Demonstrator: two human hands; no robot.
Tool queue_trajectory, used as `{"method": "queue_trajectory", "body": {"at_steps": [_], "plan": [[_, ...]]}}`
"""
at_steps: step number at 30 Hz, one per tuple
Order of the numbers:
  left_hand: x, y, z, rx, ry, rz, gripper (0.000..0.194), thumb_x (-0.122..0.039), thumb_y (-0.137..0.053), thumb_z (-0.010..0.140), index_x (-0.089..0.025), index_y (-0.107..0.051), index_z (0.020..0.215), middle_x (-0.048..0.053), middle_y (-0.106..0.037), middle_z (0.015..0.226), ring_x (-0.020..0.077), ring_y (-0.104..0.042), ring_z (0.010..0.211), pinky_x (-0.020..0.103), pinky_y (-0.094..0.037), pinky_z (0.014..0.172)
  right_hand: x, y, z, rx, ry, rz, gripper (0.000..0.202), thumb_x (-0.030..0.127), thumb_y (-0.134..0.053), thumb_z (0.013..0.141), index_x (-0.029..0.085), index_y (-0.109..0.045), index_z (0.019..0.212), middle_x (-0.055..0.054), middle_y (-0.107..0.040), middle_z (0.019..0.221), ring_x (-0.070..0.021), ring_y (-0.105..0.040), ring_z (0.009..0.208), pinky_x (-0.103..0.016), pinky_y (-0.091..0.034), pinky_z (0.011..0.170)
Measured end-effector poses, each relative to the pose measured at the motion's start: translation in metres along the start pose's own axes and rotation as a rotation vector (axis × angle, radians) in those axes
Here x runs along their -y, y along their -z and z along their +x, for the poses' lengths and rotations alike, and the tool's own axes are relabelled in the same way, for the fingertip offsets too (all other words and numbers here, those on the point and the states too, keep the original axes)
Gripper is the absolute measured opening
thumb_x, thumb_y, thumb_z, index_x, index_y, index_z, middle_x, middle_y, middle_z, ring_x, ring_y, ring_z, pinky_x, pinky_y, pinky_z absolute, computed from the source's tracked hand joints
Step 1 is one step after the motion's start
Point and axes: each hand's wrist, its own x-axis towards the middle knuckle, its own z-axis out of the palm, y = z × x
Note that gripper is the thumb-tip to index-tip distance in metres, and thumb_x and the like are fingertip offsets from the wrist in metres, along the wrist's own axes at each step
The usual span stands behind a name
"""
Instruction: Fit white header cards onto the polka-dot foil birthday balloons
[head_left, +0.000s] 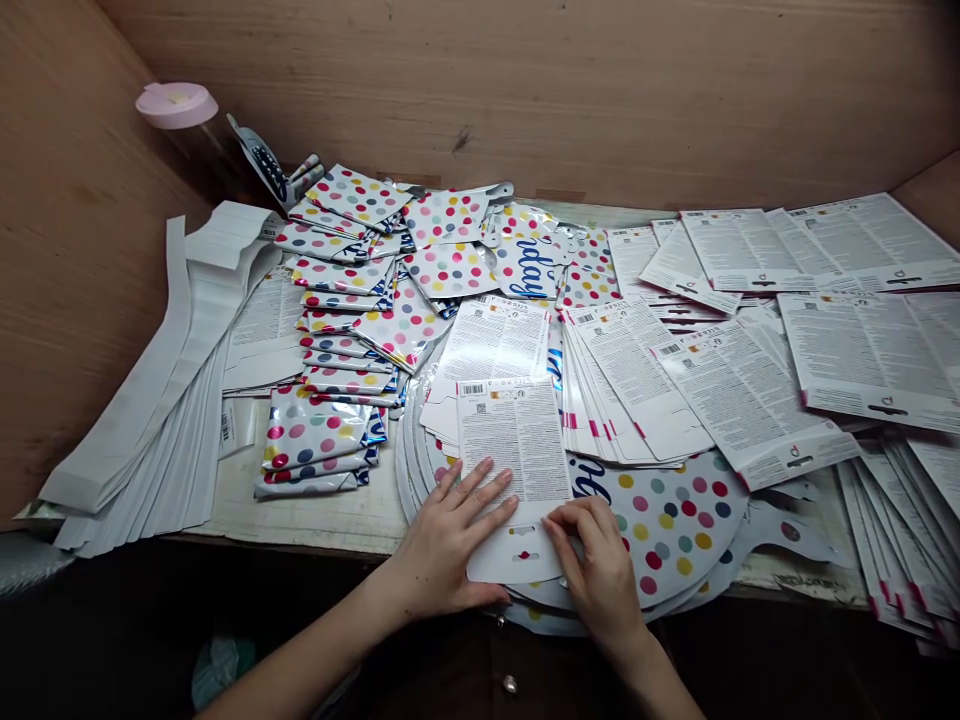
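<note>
A white printed card (517,440) with a hang slot lies in front of me, on a stack of round foil balloons (675,520) with coloured dots. Spread over the card's left and lower part is my left hand (454,540), its fingers apart and the palm down. At the card's lower right edge, my right hand (596,560) has its thumb and forefinger pinched together on the card's border. More printed cards (495,340) lie just beyond, partly under this one, and a fan of cards (630,380) rests on the balloons to the right.
Folded dotted foil packets (319,430) are piled left of centre. White paper strips (161,440) hang over the left table edge. A bottle with a pink lid (178,105) stands at the back left. Further cards (877,350) cover the right side. Cardboard walls (525,100) enclose the table.
</note>
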Motion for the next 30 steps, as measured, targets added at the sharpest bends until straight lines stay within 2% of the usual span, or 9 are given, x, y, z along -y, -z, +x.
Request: {"method": "queue_trajectory", "body": {"at_steps": [8, 15, 17, 20, 22, 24, 26, 28, 30], "plan": [[0.0, -0.001, 0.0, -0.005, -0.001, 0.036, 0.092, -0.071, -0.058, 0.077, -0.019, -0.033, 0.15, 0.01, -0.028, 0.158, 0.0358, -0.016, 0.147, 0.058, -0.007, 0.118, 0.002, 0.001, 0.004, -0.006, 0.035, -0.069, 0.009, 0.011, -0.053, 0.094, 0.019, -0.055, 0.092, -0.004, -0.054, 0.086, -0.0195, -0.05, 0.082, -0.035, -0.039, 0.074], [0.001, -0.001, 0.0, -0.008, -0.008, 0.035, 0.09, -0.072, -0.056, 0.078, -0.019, -0.035, 0.148, 0.011, -0.03, 0.157, 0.0357, -0.017, 0.147, 0.058, -0.007, 0.118, 0.004, -0.006, 0.002, 0.095, 0.091, -0.259, 0.012, 0.013, -0.044, 0.097, 0.019, -0.05, 0.088, -0.005, -0.052, 0.084, -0.0212, -0.048, 0.081, -0.039, -0.033, 0.076], [0.001, -0.002, -0.001, -0.011, -0.006, 0.036, 0.09, -0.073, -0.054, 0.078, -0.019, -0.036, 0.148, 0.011, -0.031, 0.157, 0.0356, -0.018, 0.147, 0.058, -0.008, 0.118, 0.004, 0.008, -0.008, 0.197, 0.134, -0.188, 0.015, 0.011, -0.04, 0.098, 0.019, -0.049, 0.09, -0.005, -0.053, 0.086, -0.0203, -0.05, 0.083, -0.039, -0.032, 0.081], [0.003, -0.003, -0.002, -0.031, -0.025, 0.046, 0.09, -0.074, -0.051, 0.079, -0.019, -0.035, 0.148, 0.012, -0.031, 0.157, 0.0361, -0.018, 0.147, 0.059, -0.009, 0.118, 0.0, 0.047, -0.028, 0.403, 0.196, -0.126, 0.016, 0.016, -0.038, 0.099, 0.02, -0.049, 0.088, -0.004, -0.053, 0.085, -0.0187, -0.051, 0.079, -0.036, -0.035, 0.078], [0.005, -0.003, -0.003, -0.05, -0.067, 0.054, 0.088, -0.072, -0.051, 0.081, -0.018, -0.035, 0.148, 0.013, -0.034, 0.155, 0.0364, -0.018, 0.147, 0.059, -0.01, 0.117, -0.005, 0.071, -0.034, 0.422, 0.208, -0.186, 0.019, 0.023, -0.044, 0.099, 0.021, -0.047, 0.08, -0.001, -0.052, 0.076, -0.0171, -0.048, 0.068, -0.032, -0.035, 0.067], [0.006, -0.003, -0.004, -0.066, -0.102, 0.054, 0.083, -0.068, -0.053, 0.083, -0.018, -0.035, 0.148, 0.013, -0.038, 0.153, 0.0361, -0.019, 0.147, 0.06, -0.01, 0.117, -0.005, 0.081, -0.031, 0.345, 0.183, -0.237, 0.022, 0.027, -0.051, 0.097, 0.022, -0.046, 0.076, 0.0, -0.05, 0.071, -0.0166, -0.046, 0.063, -0.03, -0.034, 0.062], [0.007, -0.003, -0.005, -0.074, -0.11, 0.043, 0.082, -0.065, -0.054, 0.084, -0.018, -0.034, 0.149, 0.013, -0.04, 0.152, 0.0356, -0.02, 0.146, 0.06, -0.011, 0.117, 0.001, 0.07, -0.018, 0.257, 0.14, -0.238, 0.014, 0.03, -0.056, 0.095, 0.021, -0.051, 0.085, -0.003, -0.053, 0.077, -0.0189, -0.05, 0.071, -0.031, -0.039, 0.064], [0.006, -0.003, -0.005, -0.075, -0.092, 0.025, 0.087, -0.065, -0.055, 0.084, -0.017, -0.028, 0.151, 0.014, -0.042, 0.151, 0.0351, -0.022, 0.146, 0.059, -0.012, 0.117, 0.011, 0.045, -0.002, 0.184, 0.113, -0.245, 0.014, 0.033, -0.055, 0.095, 0.019, -0.054, 0.093, -0.007, -0.055, 0.084, -0.0219, -0.053, 0.078, -0.033, -0.043, 0.068], [0.005, -0.003, -0.005, -0.078, -0.062, 0.002, 0.095, -0.066, -0.056, 0.082, -0.014, -0.019, 0.153, 0.015, -0.044, 0.149, 0.0345, -0.024, 0.145, 0.058, -0.013, 0.118, 0.022, 0.024, 0.008, 0.138, 0.132, -0.267, 0.015, 0.029, -0.048, 0.097, 0.019, -0.053, 0.087, -0.007, -0.055, 0.08, -0.0215, -0.052, 0.075, -0.034, -0.044, 0.066]]}}
